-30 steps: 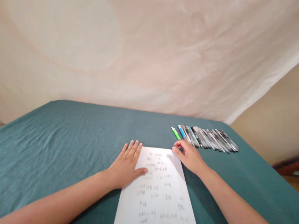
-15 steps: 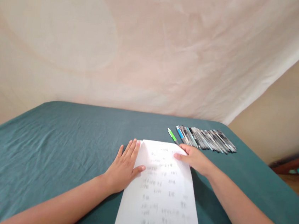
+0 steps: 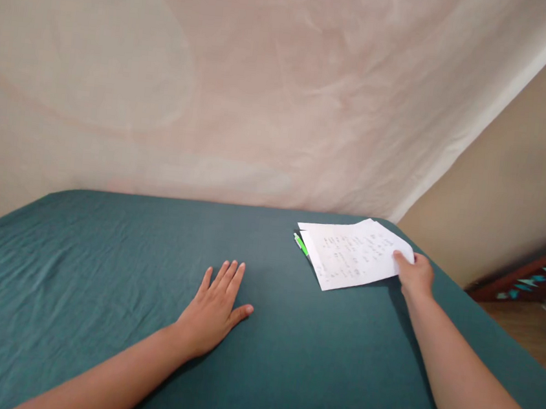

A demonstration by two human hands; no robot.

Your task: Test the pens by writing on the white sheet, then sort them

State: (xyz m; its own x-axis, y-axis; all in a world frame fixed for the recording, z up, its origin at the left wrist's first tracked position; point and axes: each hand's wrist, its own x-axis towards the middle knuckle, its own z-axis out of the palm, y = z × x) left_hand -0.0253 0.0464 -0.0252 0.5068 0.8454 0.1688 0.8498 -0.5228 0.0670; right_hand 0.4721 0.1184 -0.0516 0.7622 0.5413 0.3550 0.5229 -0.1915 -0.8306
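My right hand [image 3: 416, 273] grips the near right edge of some white paper sheets [image 3: 350, 255], thumb on top, at the right of the table. Handwriting covers the top sheet, and its held edge curls up. From under the left side of the paper pokes a green and white pen [image 3: 301, 244]. The row of pens seen beside it earlier is hidden behind the paper. My left hand [image 3: 213, 305] lies flat on the green tablecloth [image 3: 113, 279], fingers stretched and thumb apart, holding nothing.
A pale pinkish cloth [image 3: 264, 99] hangs behind the table's far edge. Beyond the right edge is a brown wooden piece [image 3: 528, 283] with bluish shapes, low near the floor.
My right hand has carried the paper from in front of me to the far right, turning it over the pens. The left hand stays flat in about the same place.
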